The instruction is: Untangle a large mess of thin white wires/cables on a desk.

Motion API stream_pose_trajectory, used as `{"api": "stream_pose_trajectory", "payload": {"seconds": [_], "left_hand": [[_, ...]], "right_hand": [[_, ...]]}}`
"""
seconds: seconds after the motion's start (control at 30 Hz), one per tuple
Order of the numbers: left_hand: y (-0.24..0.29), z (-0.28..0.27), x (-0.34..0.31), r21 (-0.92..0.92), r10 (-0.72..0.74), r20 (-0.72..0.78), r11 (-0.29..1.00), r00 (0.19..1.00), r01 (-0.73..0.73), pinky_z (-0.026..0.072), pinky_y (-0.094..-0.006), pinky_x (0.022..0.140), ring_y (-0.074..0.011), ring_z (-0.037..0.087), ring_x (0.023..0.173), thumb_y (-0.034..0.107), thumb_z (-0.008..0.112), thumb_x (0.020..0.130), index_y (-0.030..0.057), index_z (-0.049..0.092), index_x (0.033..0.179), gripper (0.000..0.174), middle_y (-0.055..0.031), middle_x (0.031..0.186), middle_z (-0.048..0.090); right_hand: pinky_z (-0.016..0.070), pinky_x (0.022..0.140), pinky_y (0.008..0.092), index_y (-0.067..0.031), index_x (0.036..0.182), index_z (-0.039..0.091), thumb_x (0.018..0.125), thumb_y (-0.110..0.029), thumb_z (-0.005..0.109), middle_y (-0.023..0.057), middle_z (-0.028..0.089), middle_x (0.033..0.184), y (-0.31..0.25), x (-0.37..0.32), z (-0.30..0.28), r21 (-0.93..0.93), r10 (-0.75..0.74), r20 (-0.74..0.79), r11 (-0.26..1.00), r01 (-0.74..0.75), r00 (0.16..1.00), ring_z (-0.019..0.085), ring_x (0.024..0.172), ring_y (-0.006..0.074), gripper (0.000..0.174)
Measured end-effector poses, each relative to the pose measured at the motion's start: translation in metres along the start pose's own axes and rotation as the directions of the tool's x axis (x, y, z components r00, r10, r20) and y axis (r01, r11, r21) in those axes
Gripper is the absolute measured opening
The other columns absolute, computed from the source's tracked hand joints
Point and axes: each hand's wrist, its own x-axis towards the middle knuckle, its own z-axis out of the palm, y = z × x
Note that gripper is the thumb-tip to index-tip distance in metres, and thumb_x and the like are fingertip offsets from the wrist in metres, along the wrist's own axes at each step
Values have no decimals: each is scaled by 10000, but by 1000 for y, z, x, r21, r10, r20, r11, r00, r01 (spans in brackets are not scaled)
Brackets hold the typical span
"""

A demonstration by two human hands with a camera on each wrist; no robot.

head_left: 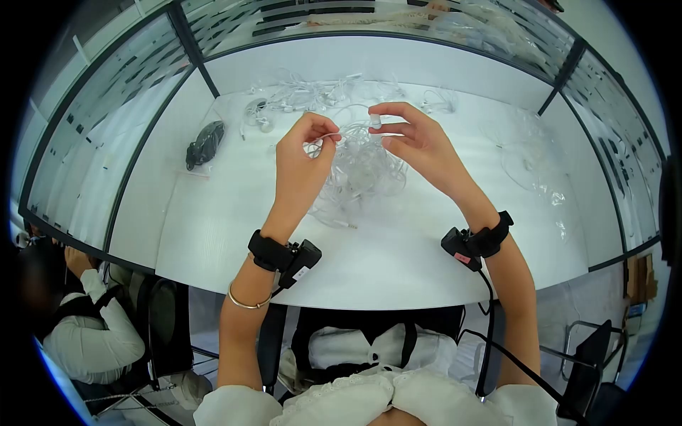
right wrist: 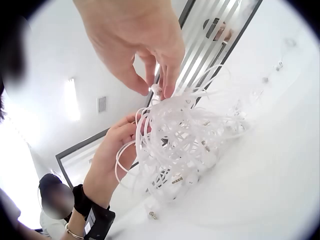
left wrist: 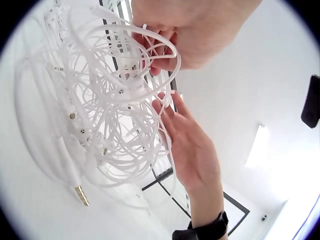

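White cable [head_left: 327,135] in the left hand [head_left: 304,157]

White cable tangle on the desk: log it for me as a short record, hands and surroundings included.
left hand: pinches a white cable
right hand: holds a small white piece in fingertip grip
tangle: white cables, loosely looped
gold-tipped plug: at tangle's edge
desk left: dark bundle
desk far side: more white cables
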Motion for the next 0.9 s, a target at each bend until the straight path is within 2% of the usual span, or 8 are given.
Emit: {"api": "stream_pose_trajectory", "payload": {"seconds": [0.1, 0.2, 0.33, 0.53, 0.6, 0.73, 0.87, 0.9], "left_hand": [[2, -3, 2, 210, 153, -64, 968, 986, -137, 474, -279, 802, -119, 657, 832, -44, 565, 852, 25, 599, 917, 100, -24, 858, 663], [6, -9, 3, 577, 400, -63, 762, 914, -294, 460, -280, 804, -106, 652, 817, -22, 576, 872, 41, 611, 935, 96, -15, 856, 683], [22, -5, 2, 119, 134, -141, 986, 981, -118, 465, -250, 728, -99, 627, 729, -3, 596, 893, 31, 614, 985, 100, -29, 950, 702], [42, -4, 5, 44, 104, -207, 994, 973, -97, 435, -214, 548, -88, 601, 576, 19, 667, 864, 31, 636, 969, 110, -30, 803, 698], [40, -3, 5, 36, 91, -218, 996, 972, -85, 424, -227, 517, -85, 595, 551, 60, 694, 861, 26, 653, 896, 65, -31, 709, 672], [19, -22, 14, 306, 84, -195, 952, 977, -20, 351, -233, 502, -67, 464, 520, 143, 695, 882, 20, 646, 790, 162, -2, 602, 564], [6, -35, 26, 79, 54, -268, 996, 962, -34, 254, -215, 518, -28, 342, 572, 186, 692, 889, 21, 617, 757, 224, 61, 607, 442], [5, -38, 29, -33, -21, -263, 999, 964, 13, 251, -215, 521, -27, 333, 574, 187, 685, 893, 25, 610, 747, 230, 59, 609, 442]], "right_hand": [[499, 919, 321, -39, 1254, 536, 871, -13, 534, 80, 567, 1285, 5, 4, 3, -36, -11, 2, 999, 11, 1000, 617, 1114, 208, 384], [489, 932, 325, -41, 1262, 535, 868, -8, 541, 76, 560, 1305, 6, 5, 8, -54, -6, 0, 999, 6, 1000, 608, 1132, 211, 395], [466, 958, 326, -34, 1268, 536, 871, -17, 554, 73, 567, 1309, 0, 14, 13, -61, -44, 2, 997, 44, 999, 592, 1160, 206, 398], [452, 939, 322, -36, 1024, 661, 862, -100, 664, 74, 647, 1078, -7, 9, 22, -265, -221, 42, 938, 224, 974, 622, 1006, 196, 174], [433, 950, 299, -31, 1029, 662, 899, -126, 642, 60, 660, 1080, -9, 7, 16, -255, -169, -9, 953, 161, 986, 609, 1024, 169, 162], [442, 904, 269, -12, 976, 654, 953, -161, 587, 40, 671, 927, -24, 8, -7, -109, -167, -184, 983, 149, 969, 604, 940, 120, 165], [451, 852, 265, -34, 946, 673, 948, -176, 588, 26, 660, 844, -29, 0, -29, 6, -67, -268, 997, 71, 961, 594, 887, 104, 166], [456, 833, 271, -36, 948, 673, 938, -185, 598, 35, 661, 848, -27, -1, -31, -85, -15, -160, 996, 2, 987, 590, 839, 101, 167]]}}
